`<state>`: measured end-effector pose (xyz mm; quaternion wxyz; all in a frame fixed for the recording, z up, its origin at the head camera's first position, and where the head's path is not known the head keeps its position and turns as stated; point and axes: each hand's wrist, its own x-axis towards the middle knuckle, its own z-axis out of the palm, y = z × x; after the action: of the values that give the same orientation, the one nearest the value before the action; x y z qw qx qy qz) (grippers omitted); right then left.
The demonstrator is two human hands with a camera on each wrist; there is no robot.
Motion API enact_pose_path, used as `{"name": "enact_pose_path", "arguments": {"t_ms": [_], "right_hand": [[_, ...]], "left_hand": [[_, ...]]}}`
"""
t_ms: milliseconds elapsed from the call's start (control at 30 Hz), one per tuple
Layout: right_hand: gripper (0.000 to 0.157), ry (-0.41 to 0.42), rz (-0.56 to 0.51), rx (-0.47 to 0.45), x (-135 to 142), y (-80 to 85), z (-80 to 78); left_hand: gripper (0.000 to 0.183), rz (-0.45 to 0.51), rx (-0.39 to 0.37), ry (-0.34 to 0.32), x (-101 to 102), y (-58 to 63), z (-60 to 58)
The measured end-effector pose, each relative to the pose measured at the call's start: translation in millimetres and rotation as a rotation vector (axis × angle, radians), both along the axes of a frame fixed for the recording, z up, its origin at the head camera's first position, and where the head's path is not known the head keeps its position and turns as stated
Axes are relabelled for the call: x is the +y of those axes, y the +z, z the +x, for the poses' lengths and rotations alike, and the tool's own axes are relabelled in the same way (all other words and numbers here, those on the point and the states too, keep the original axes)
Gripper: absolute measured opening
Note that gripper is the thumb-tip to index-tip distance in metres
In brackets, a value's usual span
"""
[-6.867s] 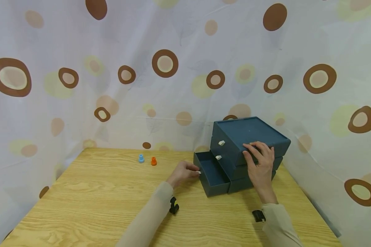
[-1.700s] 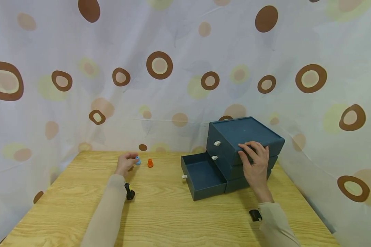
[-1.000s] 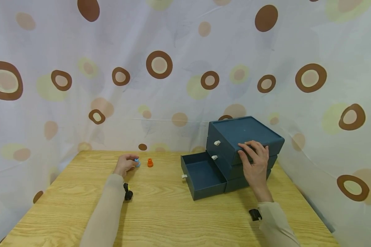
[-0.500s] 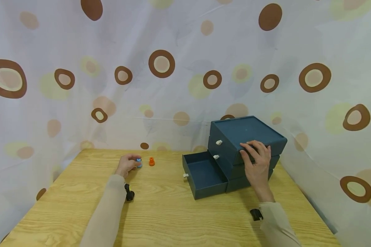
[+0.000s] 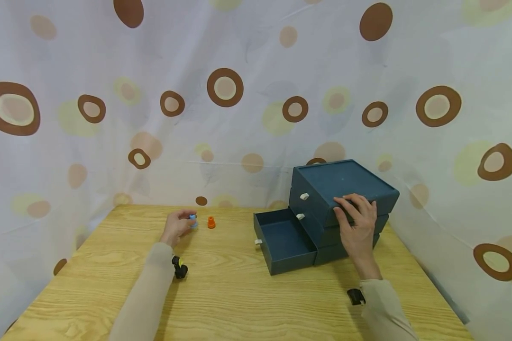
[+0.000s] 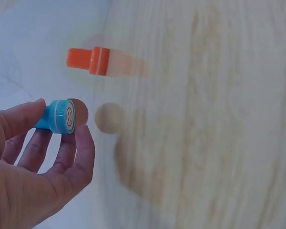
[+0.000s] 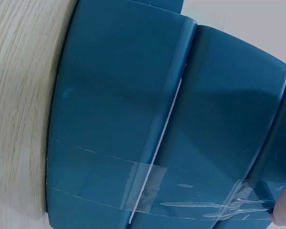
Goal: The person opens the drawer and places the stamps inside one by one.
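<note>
My left hand (image 5: 177, 227) pinches a small light-blue toy stamp (image 6: 62, 117) between thumb and fingers. The left wrist view shows its round end with a printed smiley face, just above the wooden table, where the hand casts a shadow. Beside it on the table stands an orange stamp (image 5: 211, 222), handle up. My right hand (image 5: 360, 227) rests on the front top edge of a dark blue three-tier drawer unit (image 5: 345, 177), fingertips on the top. In the right wrist view, only a fingertip (image 7: 285, 202) shows at the unit's taped side.
The unit's bottom drawer (image 5: 291, 263) is pulled out to the left, with nothing inside and a white tab (image 5: 258, 242) on its front. Two upper drawers are closed. A patterned curtain (image 5: 256, 118) hangs behind the wooden table (image 5: 239, 303).
Earlier my left hand was at the bottom drawer's tab; the drawer now sticks out further. The hand then moved left to the blue stamp and gripped it. The right hand stayed on the unit.
</note>
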<state>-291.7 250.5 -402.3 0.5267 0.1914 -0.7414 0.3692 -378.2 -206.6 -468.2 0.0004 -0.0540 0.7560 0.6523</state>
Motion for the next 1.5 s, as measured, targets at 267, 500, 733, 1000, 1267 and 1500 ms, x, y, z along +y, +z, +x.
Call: {"name": "enact_pose_path", "arguments": {"t_ms": [267,500,733,1000,1267,1500], "right_hand": [[0.021,0.002,-0.002,0.000,0.9,-1.7,0.1],[0.020,-0.002,0.002,0.003,0.3,-1.3,-0.8],[0.021,-0.007,0.011,0.006,0.2,1.4,-1.4],[0.020,0.004,0.011,0.012,0.5,0.1,-1.6],[0.020,0.004,0.005,0.015,-0.1,-2.6,-0.9],[0.020,-0.008,0.007,0.024,0.5,-0.4,-1.3]], "left_hand": [[0.037,0.062,0.043,0.002,2.8,8.4,5.6],[0.037,0.090,0.125,0.024,6.7,14.0,7.8],[0.034,0.109,0.176,0.031,17.0,15.7,9.4],[0.035,0.065,0.208,-0.042,27.1,14.8,9.1],[0.033,0.056,0.273,-0.108,36.3,18.9,7.8],[0.035,0.095,0.266,-0.170,47.3,41.6,21.7]]}}
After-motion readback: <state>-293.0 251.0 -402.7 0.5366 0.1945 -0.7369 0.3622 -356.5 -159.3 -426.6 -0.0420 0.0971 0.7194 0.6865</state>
